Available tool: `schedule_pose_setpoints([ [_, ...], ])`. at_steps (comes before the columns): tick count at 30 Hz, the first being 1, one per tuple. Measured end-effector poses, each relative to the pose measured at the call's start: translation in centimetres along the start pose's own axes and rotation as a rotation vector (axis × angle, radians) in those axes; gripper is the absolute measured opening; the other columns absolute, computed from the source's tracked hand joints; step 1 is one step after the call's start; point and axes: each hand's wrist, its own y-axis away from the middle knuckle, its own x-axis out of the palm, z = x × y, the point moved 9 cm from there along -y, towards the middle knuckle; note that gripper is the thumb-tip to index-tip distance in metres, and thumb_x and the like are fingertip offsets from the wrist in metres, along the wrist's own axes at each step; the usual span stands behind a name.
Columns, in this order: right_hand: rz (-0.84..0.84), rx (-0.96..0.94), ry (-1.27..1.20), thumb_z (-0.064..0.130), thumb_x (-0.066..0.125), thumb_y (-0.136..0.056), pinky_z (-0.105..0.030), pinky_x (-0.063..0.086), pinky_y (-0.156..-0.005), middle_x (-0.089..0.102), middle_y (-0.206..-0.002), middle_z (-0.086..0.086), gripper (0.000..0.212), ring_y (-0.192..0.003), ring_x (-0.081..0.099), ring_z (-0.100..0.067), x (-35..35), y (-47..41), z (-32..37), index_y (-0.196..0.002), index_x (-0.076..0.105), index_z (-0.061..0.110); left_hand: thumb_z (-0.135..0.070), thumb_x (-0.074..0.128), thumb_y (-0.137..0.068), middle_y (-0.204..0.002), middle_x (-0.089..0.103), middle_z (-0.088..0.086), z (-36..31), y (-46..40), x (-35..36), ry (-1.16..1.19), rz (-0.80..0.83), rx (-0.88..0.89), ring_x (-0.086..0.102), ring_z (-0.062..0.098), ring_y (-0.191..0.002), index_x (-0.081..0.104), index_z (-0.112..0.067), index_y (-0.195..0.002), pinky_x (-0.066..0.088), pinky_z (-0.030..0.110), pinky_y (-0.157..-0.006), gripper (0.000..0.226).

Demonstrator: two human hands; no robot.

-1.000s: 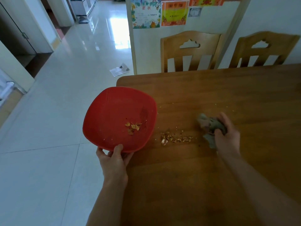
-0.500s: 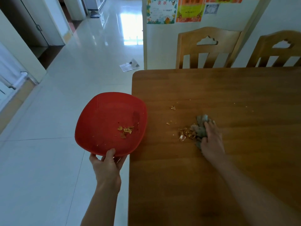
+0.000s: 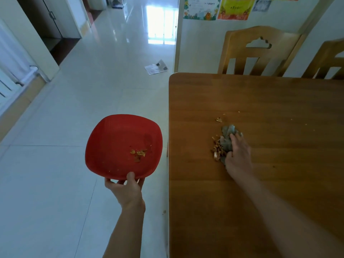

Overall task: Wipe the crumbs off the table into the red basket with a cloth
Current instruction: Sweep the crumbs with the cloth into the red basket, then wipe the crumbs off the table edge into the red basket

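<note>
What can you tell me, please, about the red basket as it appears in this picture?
The shallow red plastic basket is a rounded square with faint ribbing, more like a dish. The left hand holds it by its near rim, thumb on top, in the air over the pale tiled floor, beside the left edge of the brown wooden table and apparently not touching it. A small heap of tan crumbs lies inside, toward the table side.
</note>
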Motion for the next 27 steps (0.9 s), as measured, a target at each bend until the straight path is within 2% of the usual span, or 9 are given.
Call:
schedule_pose_setpoints([
  [4, -0.005, -0.023, -0.002, 0.003, 0.038, -0.093, -0.035, 0.009, -0.119, 0.014, -0.159, 0.003, 0.061, -0.147, 0.003, -0.015, 0.9, 0.2, 1.4, -0.15, 0.022, 0.019, 0.01, 0.053, -0.09, -0.135, 0.047, 0.014, 1.9, 0.2, 0.0, -0.091, 0.002, -0.019, 0.06, 0.035, -0.117, 0.023, -0.028, -0.154, 0.061, 0.035, -0.07, 0.08],
  [13, 0.008, -0.071, -0.021, -0.002, 0.037, -0.093, -0.036, 0.014, -0.12, 0.016, -0.159, 0.001, 0.061, -0.147, 0.005, -0.017, 3.1, 0.9, 5.6, -0.15, 0.024, 0.016, 0.007, 0.055, -0.092, -0.132, 0.05, 0.014, 3.7, 0.9, 0.3, -0.112, 0.019, -0.102, 0.062, 0.036, -0.111, 0.025, -0.028, -0.154, 0.062, 0.027, -0.062, 0.077],
  [17, -0.046, -0.119, -0.062, -0.006, 0.039, -0.09, -0.035, 0.015, -0.121, 0.026, -0.156, -0.001, 0.063, -0.146, 0.013, -0.018, 4.7, 2.0, 9.4, -0.148, 0.027, 0.014, 0.005, 0.056, -0.092, -0.133, 0.052, 0.015, 3.6, 0.9, 0.0, -0.113, 0.036, -0.116, 0.062, 0.034, -0.11, 0.026, -0.03, -0.153, 0.061, 0.043, -0.08, 0.076],
  [20, -0.045, -0.182, -0.092, -0.008, 0.04, -0.089, -0.035, 0.014, -0.122, 0.029, -0.154, -0.001, 0.064, -0.146, 0.016, -0.017, 6.6, 2.8, 13.1, -0.148, 0.027, 0.014, 0.004, 0.056, -0.093, -0.133, 0.051, 0.015, 3.7, 1.1, -0.1, -0.11, 0.03, -0.12, 0.063, 0.029, -0.106, 0.026, -0.031, -0.152, 0.061, 0.043, -0.08, 0.075],
  [22, -0.03, -0.244, -0.13, -0.01, 0.041, -0.088, -0.035, 0.017, -0.121, 0.034, -0.151, 0.0, 0.063, -0.144, 0.02, -0.016, 8.1, 3.3, 15.6, -0.146, 0.031, 0.014, 0.004, 0.055, -0.093, -0.133, 0.052, 0.015, 3.7, 1.2, -0.1, -0.097, 0.028, -0.122, 0.064, 0.026, -0.103, 0.026, -0.031, -0.152, 0.061, 0.041, -0.078, 0.075],
  [25, 0.035, -0.364, -0.21, -0.008, 0.05, -0.087, -0.032, 0.031, -0.115, 0.048, -0.136, -0.001, 0.055, -0.131, 0.036, -0.016, 10.0, 4.2, 19.1, -0.137, 0.043, 0.014, 0.004, 0.056, -0.093, -0.133, 0.052, 0.017, 3.7, 1.1, -0.1, -0.09, 0.026, -0.135, 0.064, 0.035, -0.11, 0.025, -0.032, -0.152, 0.061, 0.041, -0.078, 0.076],
  [27, 0.089, -0.43, -0.214, -0.004, 0.054, -0.088, -0.031, 0.036, -0.11, 0.052, -0.13, -0.003, 0.051, -0.123, 0.041, -0.018, 10.8, 4.4, 20.7, -0.134, 0.045, 0.014, 0.003, 0.057, -0.093, -0.132, 0.052, 0.017, 3.6, 1.2, 0.0, -0.082, 0.035, -0.144, 0.064, 0.037, -0.112, 0.024, -0.033, -0.152, 0.061, 0.037, -0.073, 0.077],
])
